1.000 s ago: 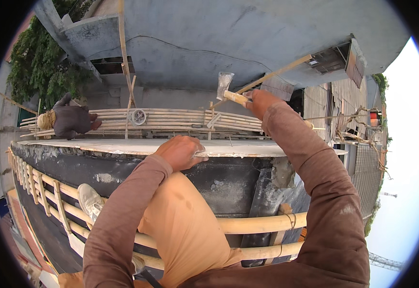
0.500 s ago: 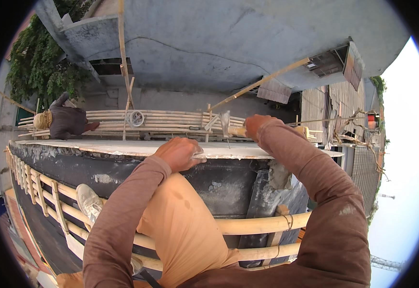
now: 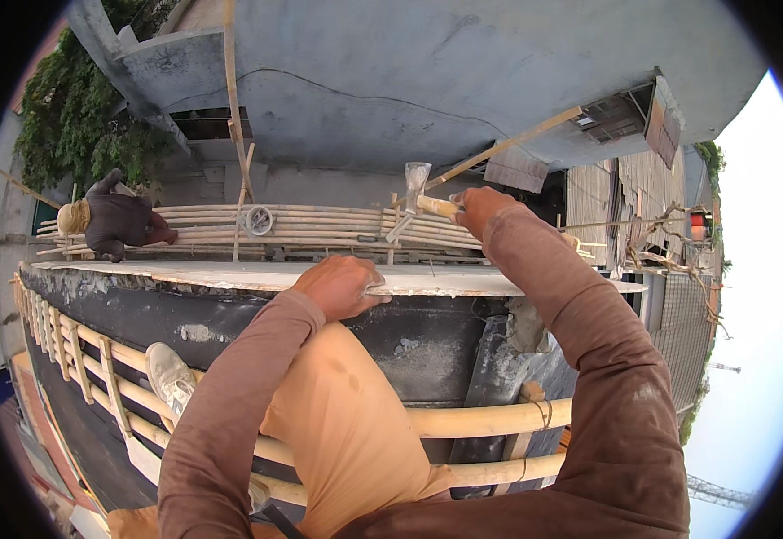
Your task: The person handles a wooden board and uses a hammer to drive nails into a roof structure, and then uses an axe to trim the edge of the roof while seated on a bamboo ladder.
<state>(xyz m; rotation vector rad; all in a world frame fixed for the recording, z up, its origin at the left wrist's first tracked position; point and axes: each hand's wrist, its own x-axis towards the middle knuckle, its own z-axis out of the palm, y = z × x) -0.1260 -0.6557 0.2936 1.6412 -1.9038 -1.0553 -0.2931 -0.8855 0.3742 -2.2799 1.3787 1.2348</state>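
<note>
Right hand: my right hand (image 3: pixel 484 212) clenched round the handle of a pale wooden-handled, grey metal-headed hammer (image 3: pixel 437 207);
Hammer: held up; its head shows beyond the board's far edge;
Left hand: my left hand (image 3: pixel 342 286) grasping the near edge of a long, flat white board (image 3: pixel 230 272);
Below near edge: round yellow bamboo poles (image 3: pixel 490 419)

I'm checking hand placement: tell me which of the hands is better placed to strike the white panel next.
Probably the right hand: it grips the metal-headed tool by its handle, held clear of the white panel. The left hand grips the panel's edge.
</note>
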